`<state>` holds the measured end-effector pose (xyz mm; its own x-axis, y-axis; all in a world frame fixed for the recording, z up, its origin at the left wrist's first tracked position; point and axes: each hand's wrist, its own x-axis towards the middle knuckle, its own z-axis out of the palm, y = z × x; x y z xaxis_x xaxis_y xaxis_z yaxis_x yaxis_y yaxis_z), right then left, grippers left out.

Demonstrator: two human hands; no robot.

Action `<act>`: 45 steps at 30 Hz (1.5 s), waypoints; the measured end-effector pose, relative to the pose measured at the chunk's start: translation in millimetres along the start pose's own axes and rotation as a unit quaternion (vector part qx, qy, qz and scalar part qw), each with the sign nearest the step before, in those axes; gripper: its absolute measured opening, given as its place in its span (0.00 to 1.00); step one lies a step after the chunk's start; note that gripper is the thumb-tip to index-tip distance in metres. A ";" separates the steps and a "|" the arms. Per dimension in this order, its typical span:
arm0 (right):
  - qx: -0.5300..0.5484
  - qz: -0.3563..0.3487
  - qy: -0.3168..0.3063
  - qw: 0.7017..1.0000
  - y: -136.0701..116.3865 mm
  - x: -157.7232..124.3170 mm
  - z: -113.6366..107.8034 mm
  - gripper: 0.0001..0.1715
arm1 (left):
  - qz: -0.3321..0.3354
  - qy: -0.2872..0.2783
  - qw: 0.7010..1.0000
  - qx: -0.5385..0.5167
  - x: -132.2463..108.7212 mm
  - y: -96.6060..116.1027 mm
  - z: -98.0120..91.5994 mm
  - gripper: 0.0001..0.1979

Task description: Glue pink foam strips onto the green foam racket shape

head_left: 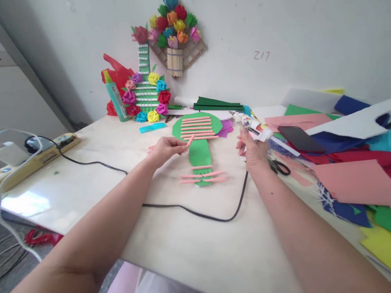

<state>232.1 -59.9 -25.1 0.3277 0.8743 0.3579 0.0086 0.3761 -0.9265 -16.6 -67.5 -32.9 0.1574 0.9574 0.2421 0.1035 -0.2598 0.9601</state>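
A green paper cutout [200, 152] with a rounded top and a narrow stem lies on the table. Pink paper sticks [198, 126] run across its wide part, and several more lie over its near end. My left hand [167, 151] is closed, pinching a pink paper stick [191, 140] at the cutout's left edge. To the right of the cutout, my right hand [254, 148] grips a white hot glue gun [264, 134] with its nozzle pointing left, above the table. My fingers hide part of its handle.
Black cord [186, 209] crosses the table from a yellow power strip [31, 161]. A flower-decorated paper guitar [148, 90] and a glue bottle [116, 98] stand behind. Coloured paper sheets [370, 182], a phone [301, 139] and scissors [280, 167] lie to the right.
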 end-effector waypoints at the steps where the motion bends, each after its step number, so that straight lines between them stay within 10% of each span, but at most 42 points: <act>1: 0.001 0.006 0.016 1.000 2.1 1.1 -1.2 0.25 | 0.017 -0.005 0.999 0.029 0.9 0.6 0.7 0.09; 12: -0.083 0.096 -0.037 0.991 20.2 -0.7 -7.0 0.17 | 0.186 -0.134 0.940 0.253 14.4 12.6 15.5 0.04; 17: -0.096 0.110 -0.055 0.988 25.0 -0.1 -7.5 0.14 | 0.250 -0.201 0.867 0.381 19.8 23.1 19.0 0.07; 45: -0.084 0.101 -0.035 0.991 27.9 0.5 -6.9 0.11 | 0.291 -0.155 0.717 0.614 -6.3 29.6 29.1 0.12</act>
<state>239.1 -51.1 -51.6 0.2720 0.9479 0.1656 0.1082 0.1409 -0.9841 14.0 -84.9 -10.1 0.7161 0.6174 0.3256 0.6885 -0.7014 -0.1844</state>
